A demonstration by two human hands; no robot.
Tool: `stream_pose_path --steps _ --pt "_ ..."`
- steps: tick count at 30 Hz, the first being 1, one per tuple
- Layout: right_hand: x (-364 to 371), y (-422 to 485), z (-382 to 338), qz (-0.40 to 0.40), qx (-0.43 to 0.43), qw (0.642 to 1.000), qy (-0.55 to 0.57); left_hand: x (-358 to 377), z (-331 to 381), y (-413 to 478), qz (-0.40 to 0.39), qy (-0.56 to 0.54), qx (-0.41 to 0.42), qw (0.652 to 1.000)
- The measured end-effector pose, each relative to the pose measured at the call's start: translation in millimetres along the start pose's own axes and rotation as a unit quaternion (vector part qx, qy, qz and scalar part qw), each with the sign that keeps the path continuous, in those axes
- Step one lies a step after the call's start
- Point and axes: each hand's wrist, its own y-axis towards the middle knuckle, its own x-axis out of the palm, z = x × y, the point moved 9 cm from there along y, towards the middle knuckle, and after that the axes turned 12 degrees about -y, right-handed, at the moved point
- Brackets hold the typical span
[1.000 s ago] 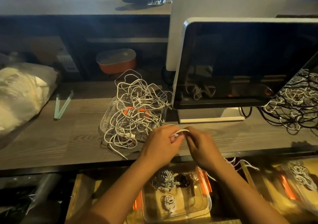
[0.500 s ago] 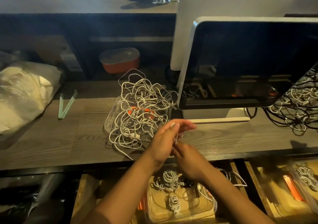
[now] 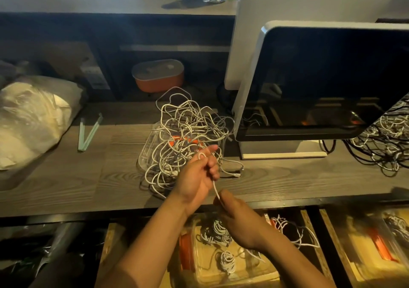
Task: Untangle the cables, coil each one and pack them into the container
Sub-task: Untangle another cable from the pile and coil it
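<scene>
A white cable runs taut between my two hands over the desk's front edge. My left hand pinches a small loop of it between thumb and fingers. Below it, my right hand grips the same cable, and the loose rest trails off to the right under the desk. Behind my hands a tangled pile of white cables lies on a clear tray with orange clips. Under the desk a clear container holds a few coiled white cables.
A monitor stands at the right, with a tangle of black and white cables beside it. A white plastic bag lies at the left, a mint-green strip near it. An orange lidded box sits behind.
My right hand has dropped from level with the left to below the desk edge, drawing the cable taut. My left hand now holds a loop of it higher up.
</scene>
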Motion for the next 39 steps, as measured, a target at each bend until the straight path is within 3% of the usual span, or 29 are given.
stream_pose_path --steps 2,3,4,6,7,8,11,15,18,21,24,27,31,34,36,37,39 --pt "0.7 -1.8 0.6 0.016 0.003 1.0 0.001 -7.6 11.4 3.5 0.013 0.103 0.032 0.994" --pt "0.6 -2.2 -1.9 0.024 0.002 1.0 0.004 -9.2 18.1 4.0 0.018 0.218 0.058 0.974" --pt "-0.3 -2.5 -5.8 0.032 -0.002 0.999 0.006 -7.4 22.8 3.3 0.016 0.363 0.089 0.927" --pt "-7.5 -3.0 -14.5 0.065 -0.022 0.998 0.009 0.7 18.6 1.8 -0.019 0.591 0.141 0.794" --pt "-14.7 -4.0 -18.2 0.091 -0.034 0.995 0.009 1.9 14.2 0.9 -0.031 0.647 0.151 0.747" --pt "-23.0 -6.0 -20.1 0.119 -0.042 0.992 0.013 0.9 11.0 -0.2 -0.035 0.673 0.154 0.723" --pt "-49.0 -13.0 -13.3 0.183 -0.037 0.98 0.061 -2.0 2.2 -5.8 -0.055 0.688 0.121 0.714" --pt "-81.3 -15.3 -2.2 0.222 -0.026 0.969 0.104 -3.5 -13.9 -16.1 -0.084 0.741 0.067 0.663" --pt "-93.4 -14.3 -0.7 0.226 -0.017 0.97 0.087 3.7 -12.6 -21.4 -0.099 0.717 0.098 0.683" --pt "-103.1 -16.2 4.0 0.253 0.007 0.964 0.085 1.7 -14.0 -24.2 -0.102 0.679 0.063 0.725" --pt "-104.7 -19.1 19.9 0.266 0.043 0.954 0.13 -0.1 -13.2 -23.7 -0.098 0.566 0.015 0.818" --pt "-77.8 -17.6 31.4 0.221 0.074 0.956 0.18 13.2 -11.4 -29.1 -0.122 0.391 0.01 0.912" --pt "-33.2 -9.1 22.5 0.158 0.1 0.972 0.144 29.9 -8.6 -34.2 -0.103 0.229 0.031 0.968" --pt "4.2 -4.3 5.4 0.048 0.052 0.998 -0.006 25.4 -1.0 -24.0 -0.024 0.158 0.061 0.985" --pt "17.2 -5.6 -3.8 0.01 0.021 0.999 -0.039 21.9 6.6 -15.4 0.006 0.21 0.094 0.973" --pt "15.6 -6.6 -7.9 0.014 0.013 0.999 -0.04 22.1 10.7 -11.7 0.005 0.281 0.118 0.952" --pt "1.9 -7.9 -17.9 0.043 -0.006 0.998 -0.043 27.2 12.8 -6.4 -0.026 0.455 0.159 0.876"
